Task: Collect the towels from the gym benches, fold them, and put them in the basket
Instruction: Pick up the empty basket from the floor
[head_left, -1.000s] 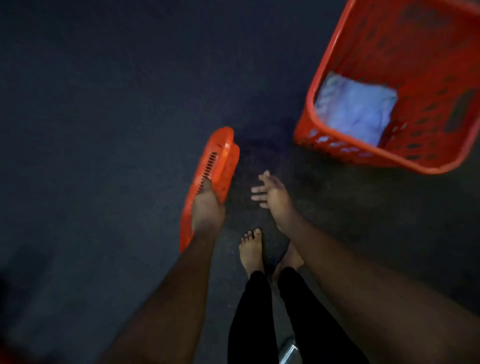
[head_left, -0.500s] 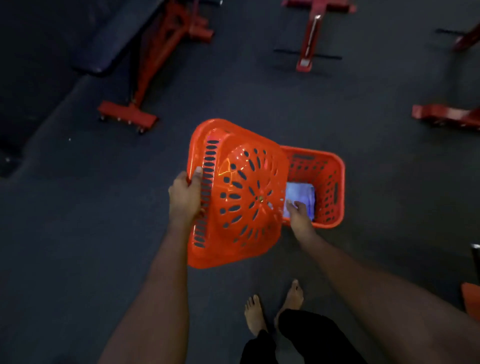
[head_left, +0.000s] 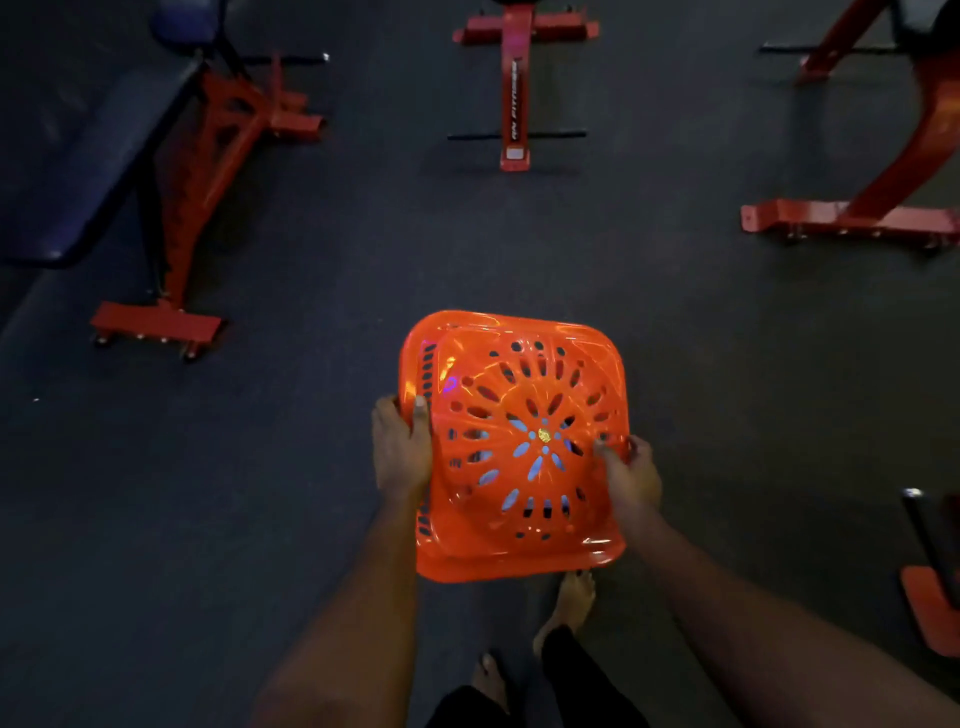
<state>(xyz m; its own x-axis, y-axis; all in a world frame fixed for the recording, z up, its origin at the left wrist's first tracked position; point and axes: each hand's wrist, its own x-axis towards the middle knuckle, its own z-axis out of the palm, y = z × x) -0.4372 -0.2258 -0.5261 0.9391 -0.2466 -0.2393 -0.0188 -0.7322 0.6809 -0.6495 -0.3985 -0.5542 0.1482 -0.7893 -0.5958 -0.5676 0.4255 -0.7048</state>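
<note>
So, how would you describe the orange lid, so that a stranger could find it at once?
Look at the dark gym floor, in the middle, in front of the person's bare feet. There the left hand and right hand hold a square orange lid by its side edges. Unlike the red bench frames around, it is perforated plastic with slots radiating from its centre.

Bare dark floor is lying open left and right of the orange lid; bench frames are standing well beyond it.
</note>
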